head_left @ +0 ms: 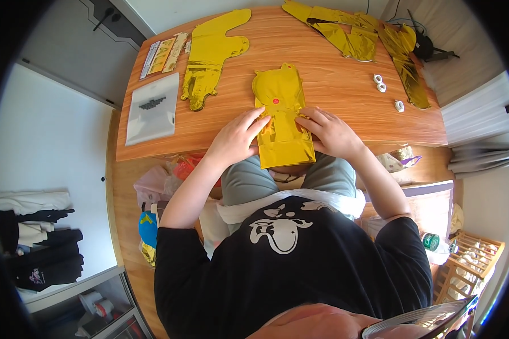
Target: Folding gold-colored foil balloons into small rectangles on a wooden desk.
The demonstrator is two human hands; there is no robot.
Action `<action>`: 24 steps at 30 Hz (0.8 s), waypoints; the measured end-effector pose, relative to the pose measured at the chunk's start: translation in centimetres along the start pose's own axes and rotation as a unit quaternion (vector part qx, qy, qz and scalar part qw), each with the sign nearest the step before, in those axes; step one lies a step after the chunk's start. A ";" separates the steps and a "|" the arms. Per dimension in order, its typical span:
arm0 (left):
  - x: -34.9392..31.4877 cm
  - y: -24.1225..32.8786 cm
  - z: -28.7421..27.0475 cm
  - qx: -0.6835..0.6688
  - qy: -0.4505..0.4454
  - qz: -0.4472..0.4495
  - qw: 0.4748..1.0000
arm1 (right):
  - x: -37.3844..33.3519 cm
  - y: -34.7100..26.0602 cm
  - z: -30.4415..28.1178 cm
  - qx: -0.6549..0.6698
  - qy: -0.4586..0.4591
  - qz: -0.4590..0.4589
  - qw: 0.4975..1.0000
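Note:
A gold foil balloon (277,85), flat and folded into a narrow strip, lies in front of me with a small red dot on it. Its near end reaches past the table's front edge, over my lap. My left hand (236,134) is at its left edge, fingers curled onto the foil. On the opposite edge, my right hand (329,131) has its fingertips bent over the foil. Both thumbs sit low beside the strip and are partly hidden. The foil is creased between the two hands.
On the wooden table (328,79), another flat gold balloon (212,53) lies at left, beside a clear plastic sleeve (152,110) and printed cards (161,56). More gold foil (350,34) spreads at the back right. Small white rolls (381,87) sit near the right edge.

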State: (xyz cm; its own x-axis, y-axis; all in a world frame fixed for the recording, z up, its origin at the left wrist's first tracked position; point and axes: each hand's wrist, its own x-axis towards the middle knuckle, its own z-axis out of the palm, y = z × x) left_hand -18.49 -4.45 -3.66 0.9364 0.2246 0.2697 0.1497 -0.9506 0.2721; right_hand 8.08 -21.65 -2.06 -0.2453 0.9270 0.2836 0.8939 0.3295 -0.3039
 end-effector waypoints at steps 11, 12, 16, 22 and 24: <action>0.4 -0.4 -0.1 -0.028 0.020 0.014 0.999 | 0.4 0.3 0.2 0.038 0.058 0.001 0.998; 0.5 -0.4 -0.2 -0.034 0.027 0.009 0.999 | 0.4 0.3 0.3 0.038 0.058 0.002 0.998; 0.8 -0.8 0.4 -0.025 0.049 0.007 0.998 | 0.6 1.0 0.8 0.037 0.088 -0.013 0.995; 0.3 -0.5 0.2 -0.017 0.045 0.010 0.999 | 0.5 0.8 0.8 0.022 0.089 -0.021 0.996; 0.4 -0.1 -0.3 -0.019 0.036 0.012 0.999 | 0.6 0.3 0.8 0.018 0.085 -0.005 0.996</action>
State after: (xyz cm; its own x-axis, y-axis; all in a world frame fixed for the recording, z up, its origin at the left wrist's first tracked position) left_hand -18.21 -4.22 -3.31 0.9144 0.2174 0.3415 0.1135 -0.9474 0.2993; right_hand 7.94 -20.88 -2.72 -0.1835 0.8811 0.4359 0.8771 0.3470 -0.3322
